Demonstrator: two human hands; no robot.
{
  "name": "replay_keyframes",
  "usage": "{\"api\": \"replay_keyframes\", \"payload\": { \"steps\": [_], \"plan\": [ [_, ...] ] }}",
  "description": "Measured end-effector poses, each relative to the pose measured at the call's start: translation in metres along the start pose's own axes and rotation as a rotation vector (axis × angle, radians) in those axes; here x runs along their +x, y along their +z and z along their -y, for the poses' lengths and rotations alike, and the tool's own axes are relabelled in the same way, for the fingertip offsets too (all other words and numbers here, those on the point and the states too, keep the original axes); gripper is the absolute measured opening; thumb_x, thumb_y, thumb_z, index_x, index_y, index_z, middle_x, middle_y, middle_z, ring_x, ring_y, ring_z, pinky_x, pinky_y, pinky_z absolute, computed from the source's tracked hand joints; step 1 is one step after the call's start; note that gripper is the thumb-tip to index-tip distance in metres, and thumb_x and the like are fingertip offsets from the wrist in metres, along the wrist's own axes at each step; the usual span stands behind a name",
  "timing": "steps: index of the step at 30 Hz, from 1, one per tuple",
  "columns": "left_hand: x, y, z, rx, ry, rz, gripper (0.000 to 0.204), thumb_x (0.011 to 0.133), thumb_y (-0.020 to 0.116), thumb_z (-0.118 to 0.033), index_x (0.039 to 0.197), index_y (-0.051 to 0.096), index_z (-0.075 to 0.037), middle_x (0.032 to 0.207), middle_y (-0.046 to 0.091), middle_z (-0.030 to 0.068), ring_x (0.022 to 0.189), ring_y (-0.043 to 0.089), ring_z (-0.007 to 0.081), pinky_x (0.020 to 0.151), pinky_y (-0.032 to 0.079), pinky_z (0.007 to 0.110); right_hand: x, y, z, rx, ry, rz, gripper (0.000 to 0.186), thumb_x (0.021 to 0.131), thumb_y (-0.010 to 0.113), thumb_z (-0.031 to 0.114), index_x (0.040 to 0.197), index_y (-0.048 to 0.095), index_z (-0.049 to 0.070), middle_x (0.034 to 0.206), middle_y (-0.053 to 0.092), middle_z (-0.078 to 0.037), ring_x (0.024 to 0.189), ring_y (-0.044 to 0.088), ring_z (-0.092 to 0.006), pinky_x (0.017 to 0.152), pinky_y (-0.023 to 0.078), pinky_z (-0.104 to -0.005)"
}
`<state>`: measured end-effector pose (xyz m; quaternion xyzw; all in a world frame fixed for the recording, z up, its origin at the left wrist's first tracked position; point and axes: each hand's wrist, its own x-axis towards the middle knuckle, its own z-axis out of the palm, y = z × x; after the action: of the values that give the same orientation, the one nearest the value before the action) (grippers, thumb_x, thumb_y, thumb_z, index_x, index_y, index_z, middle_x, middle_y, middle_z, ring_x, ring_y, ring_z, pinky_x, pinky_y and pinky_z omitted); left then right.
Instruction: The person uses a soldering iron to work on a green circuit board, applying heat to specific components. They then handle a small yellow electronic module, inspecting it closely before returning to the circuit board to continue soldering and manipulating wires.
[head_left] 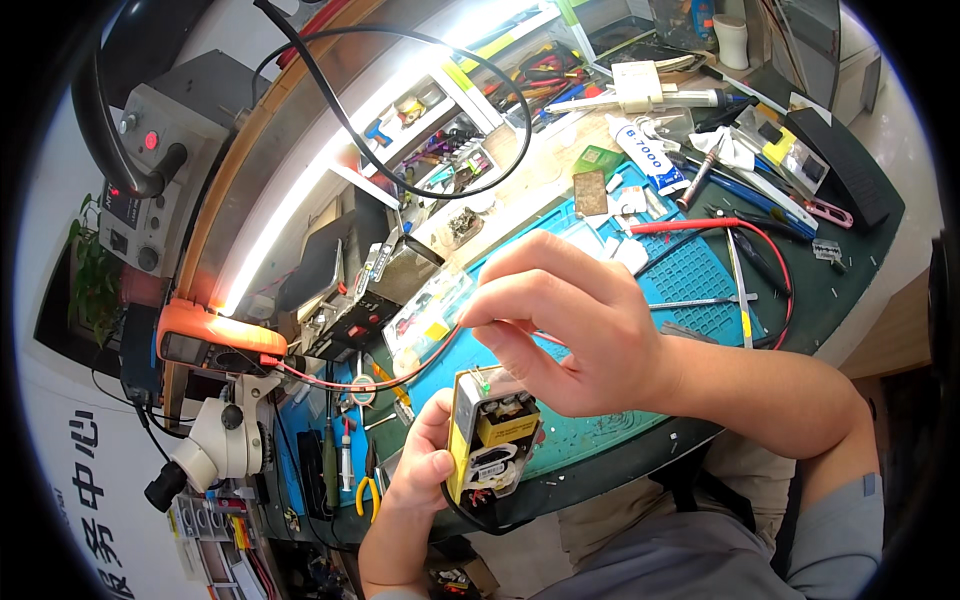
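A: Which step is this?
B: Probing, I judge. The left hand grips the power-supply board; the right hand pinches the red probe lead closed, its tip just below those fingertips, on the board's top.
A: Next?
B: Steady contact.

The left hand rises from six o'clock, its fingers curled in a grip. The right hand reaches in from four o'clock, forearm bare, thumb and forefinger pinched together toward nine o'clock.
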<state>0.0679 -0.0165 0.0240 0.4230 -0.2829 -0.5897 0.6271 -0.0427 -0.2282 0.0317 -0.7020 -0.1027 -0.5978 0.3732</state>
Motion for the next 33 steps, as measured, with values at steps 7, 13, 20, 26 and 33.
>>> {"api": "replay_keyframes", "payload": {
  "steps": [7, 13, 20, 26, 33],
  "plan": [
    [0.0003, -0.0004, 0.001, 0.015, -0.018, -0.004, 0.069, 0.084, 0.075, -0.036, 0.139, 0.045, -0.008, 0.143, 0.046, 0.0236, 0.122, 0.055, 0.0441, 0.098, 0.05, 0.053, 0.0005, 0.0001, 0.0004, 0.018, -0.004, -0.014, 0.015, 0.08, 0.071, -0.005, 0.094, 0.066, 0.002, 0.09, 0.062, -0.01, 0.065, 0.063, -0.0144, 0.051, 0.051, -0.0241],
    [0.0039, 0.0042, -0.0012, 0.039, -0.075, -0.061, 0.085, 0.081, 0.075, -0.042, 0.146, 0.035, -0.004, 0.139, 0.049, 0.0238, 0.119, 0.058, 0.0428, 0.097, 0.051, 0.051, -0.0026, 0.0017, -0.0013, 0.01, 0.034, -0.009, 0.016, 0.081, 0.07, -0.006, 0.094, 0.066, 0.002, 0.09, 0.062, -0.009, 0.067, 0.064, -0.0148, 0.052, 0.052, -0.0243],
    [0.0051, 0.0041, 0.0003, -0.004, -0.13, -0.098, 0.091, 0.079, 0.076, -0.045, 0.147, 0.032, -0.004, 0.134, 0.051, 0.0264, 0.116, 0.06, 0.0417, 0.092, 0.056, 0.048, -0.0045, 0.0025, -0.0023, 0.016, 0.072, -0.003, 0.016, 0.081, 0.069, -0.006, 0.095, 0.065, 0.001, 0.091, 0.062, -0.009, 0.068, 0.064, -0.0145, 0.053, 0.053, -0.024],
    [0.0051, 0.0048, 0.0017, -0.081, -0.155, -0.103, 0.092, 0.079, 0.077, -0.044, 0.147, 0.029, -0.004, 0.132, 0.051, 0.0305, 0.115, 0.061, 0.0431, 0.093, 0.056, 0.05, -0.0057, 0.0033, -0.0025, 0.001, 0.09, -0.001, 0.016, 0.081, 0.069, -0.006, 0.094, 0.065, 0.001, 0.09, 0.061, -0.009, 0.068, 0.064, -0.0144, 0.053, 0.053, -0.0243],
    [0.0048, 0.0014, 0.0025, -0.141, -0.198, -0.129, 0.093, 0.079, 0.077, -0.043, 0.146, 0.03, 0.0, 0.133, 0.05, 0.033, 0.116, 0.06, 0.0457, 0.095, 0.055, 0.055, -0.0068, 0.0084, -0.0046, -0.033, 0.116, -0.047, 0.008, 0.085, 0.064, 0.003, 0.088, 0.058, 0.007, 0.083, 0.056, -0.005, 0.061, 0.061, -0.0236, 0.051, 0.049, -0.0338]
  ]
}}
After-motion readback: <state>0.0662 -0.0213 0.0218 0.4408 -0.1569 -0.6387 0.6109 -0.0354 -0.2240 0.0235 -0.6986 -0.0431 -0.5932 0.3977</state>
